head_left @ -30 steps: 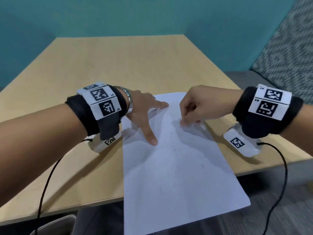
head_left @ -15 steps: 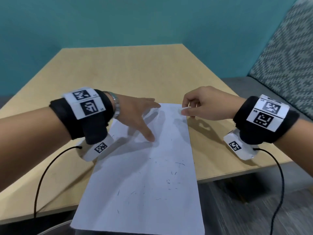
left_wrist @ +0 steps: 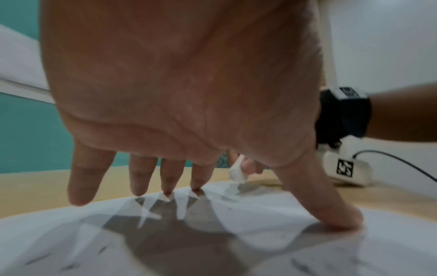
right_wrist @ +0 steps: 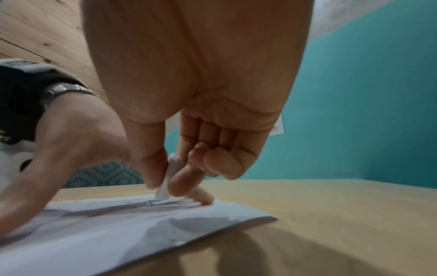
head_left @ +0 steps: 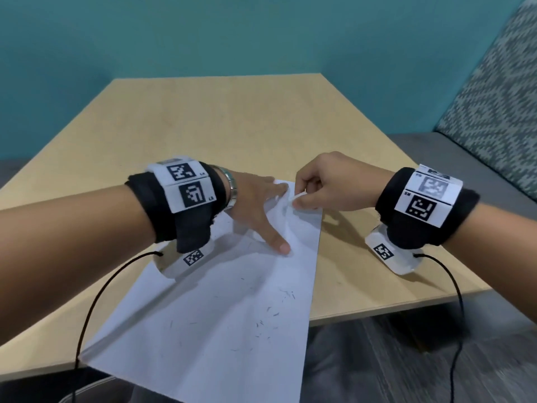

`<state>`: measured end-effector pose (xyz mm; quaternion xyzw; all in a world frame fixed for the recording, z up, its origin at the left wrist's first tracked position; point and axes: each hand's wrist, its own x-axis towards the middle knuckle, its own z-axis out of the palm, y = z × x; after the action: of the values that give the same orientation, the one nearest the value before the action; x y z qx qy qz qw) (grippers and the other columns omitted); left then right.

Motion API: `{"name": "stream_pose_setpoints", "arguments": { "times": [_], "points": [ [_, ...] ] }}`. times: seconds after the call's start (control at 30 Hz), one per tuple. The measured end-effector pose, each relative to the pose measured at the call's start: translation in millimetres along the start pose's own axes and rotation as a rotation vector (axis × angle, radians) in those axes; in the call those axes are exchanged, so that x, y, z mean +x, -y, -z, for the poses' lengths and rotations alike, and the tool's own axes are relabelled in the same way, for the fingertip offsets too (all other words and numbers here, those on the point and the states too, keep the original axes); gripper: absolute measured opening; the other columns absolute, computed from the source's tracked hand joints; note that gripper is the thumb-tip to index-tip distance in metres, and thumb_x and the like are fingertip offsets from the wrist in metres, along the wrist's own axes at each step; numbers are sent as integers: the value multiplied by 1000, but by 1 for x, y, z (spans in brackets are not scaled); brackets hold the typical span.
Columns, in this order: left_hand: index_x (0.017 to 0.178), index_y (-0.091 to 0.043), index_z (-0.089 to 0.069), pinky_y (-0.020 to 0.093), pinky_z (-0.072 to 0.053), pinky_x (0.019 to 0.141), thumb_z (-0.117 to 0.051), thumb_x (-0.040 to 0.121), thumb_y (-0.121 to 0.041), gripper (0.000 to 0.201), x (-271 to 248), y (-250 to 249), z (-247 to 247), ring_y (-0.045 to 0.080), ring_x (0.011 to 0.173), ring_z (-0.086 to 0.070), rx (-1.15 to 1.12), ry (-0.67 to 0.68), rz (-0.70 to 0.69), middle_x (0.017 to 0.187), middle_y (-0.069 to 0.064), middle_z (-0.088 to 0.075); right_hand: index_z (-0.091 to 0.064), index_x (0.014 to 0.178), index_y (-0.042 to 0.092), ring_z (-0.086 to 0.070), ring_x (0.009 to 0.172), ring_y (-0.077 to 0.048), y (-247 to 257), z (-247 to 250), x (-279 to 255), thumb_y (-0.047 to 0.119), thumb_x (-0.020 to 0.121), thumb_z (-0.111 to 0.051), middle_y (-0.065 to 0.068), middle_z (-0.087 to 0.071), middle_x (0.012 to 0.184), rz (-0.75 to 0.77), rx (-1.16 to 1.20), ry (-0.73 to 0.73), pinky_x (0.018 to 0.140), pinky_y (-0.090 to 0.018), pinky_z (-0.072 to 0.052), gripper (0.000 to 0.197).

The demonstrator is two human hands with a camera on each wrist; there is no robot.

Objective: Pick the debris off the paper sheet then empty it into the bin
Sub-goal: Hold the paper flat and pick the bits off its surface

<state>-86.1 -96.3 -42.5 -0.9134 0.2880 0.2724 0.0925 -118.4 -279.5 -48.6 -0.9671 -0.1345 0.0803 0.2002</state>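
We are leaning over a wooden table (head_left: 232, 126) with a white paper sheet (head_left: 220, 315) lying across its near edge, the sheet's near end hanging past the tabletop. Our left hand (head_left: 255, 205) is spreading flat over the sheet's far end, fingers straight and thumb pressing down, pinning the paper without gripping it. Our right hand (head_left: 328, 184) is working at the far right corner, thumb and forefinger pinching a small white piece (right_wrist: 170, 175), its lower tip touching the paper; whether that piece is an eraser or a scrap of debris, we cannot tell. Dark flecks of debris (head_left: 267, 315) are lying scattered over the near half of the sheet, mostly toward its right edge, and a few more are showing by the white piece in the right wrist view. We are judging the job to be in its early part: most flecks are still sitting on the paper, nothing is being tipped, and no bin is appearing in any view.
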Motion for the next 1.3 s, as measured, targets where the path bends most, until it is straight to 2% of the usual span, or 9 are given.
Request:
{"name": "stream_pose_setpoints", "arguments": {
  "times": [0.13, 0.33, 0.43, 0.6, 0.7, 0.87, 1.0, 1.13, 1.3],
  "points": [
    [155, -47, 14, 48, -16, 122, -65, 57, -90, 133, 6, 0, -5, 16, 155, -7, 21, 38, 31, 167, -15, 13, -73, 75, 11, -58, 61, -15, 10, 1, 19, 25, 80, -76, 3, -65, 61, -35, -110, 38, 58, -28, -47, 15],
    [153, -56, -3, 53, -16, 122, -67, 55, -90, 122, 9, 5, -9, 18, 155, -4, -20, 32, -16, 167, -17, 10, -72, 71, 9, -49, 47, -2, 23, -3, 18, 18, 78, -78, 7, -61, 54, 37, -86, 271, 49, -13, -41, 13],
    [151, -57, 11, 53, -13, 122, -66, 56, -89, 126, 8, 2, -9, 18, 155, 0, -6, 40, 23, 166, -15, 16, -71, 67, 10, -51, 54, -11, 15, 5, 25, 17, 77, -75, 4, -63, 56, -6, -140, 142, 52, -22, -42, 12],
    [151, -60, -5, 54, -20, 120, -70, 56, -87, 118, 9, 3, -7, 20, 154, -12, -22, 32, -7, 167, -17, 7, -71, 67, 14, -53, 50, -3, 24, -4, 13, 20, 78, -74, 3, -71, 59, 100, -156, 268, 49, -15, -43, 13],
    [150, -60, 9, 52, -17, 121, -68, 53, -90, 127, 10, 3, -9, 18, 155, -7, -13, 31, 23, 166, -16, 15, -72, 66, 14, -56, 55, -8, 14, 6, 23, 17, 76, -73, 1, -72, 60, 20, -170, 153, 54, -23, -46, 11],
    [142, -65, -28, 51, -28, 118, -72, 49, -90, 106, 10, 5, -8, 21, 150, -25, -65, 22, -35, 166, -19, -8, -71, 66, 15, -55, 51, -6, 27, -8, 14, 20, 78, -78, -2, -71, 61, 100, -69, 331, 55, -23, -47, 15],
    [151, -59, 5, 51, -17, 121, -68, 53, -90, 126, 7, 0, -7, 18, 155, -8, -4, 32, 32, 166, -18, 12, -71, 65, 12, -56, 58, -11, 13, 6, 30, 18, 77, -76, -2, -71, 61, -5, -127, 128, 57, -25, -45, 14],
    [135, -68, -37, 45, -31, 117, -75, 55, -84, 89, 2, 1, -6, 16, 147, -29, -93, 13, -46, 165, -17, -16, -73, 69, 12, -56, 52, -6, 31, -9, 16, 19, 79, -79, 1, -70, 60, 69, -28, 357, 55, -19, -46, 13],
    [151, -60, 1, 51, -17, 121, -68, 51, -91, 126, 4, 1, -8, 17, 155, -8, -17, 31, 25, 167, -18, 9, -71, 65, 13, -53, 54, -8, 16, 5, 29, 17, 77, -75, 4, -68, 58, -22, -93, 170, 57, -24, -45, 13]
  ]
}}
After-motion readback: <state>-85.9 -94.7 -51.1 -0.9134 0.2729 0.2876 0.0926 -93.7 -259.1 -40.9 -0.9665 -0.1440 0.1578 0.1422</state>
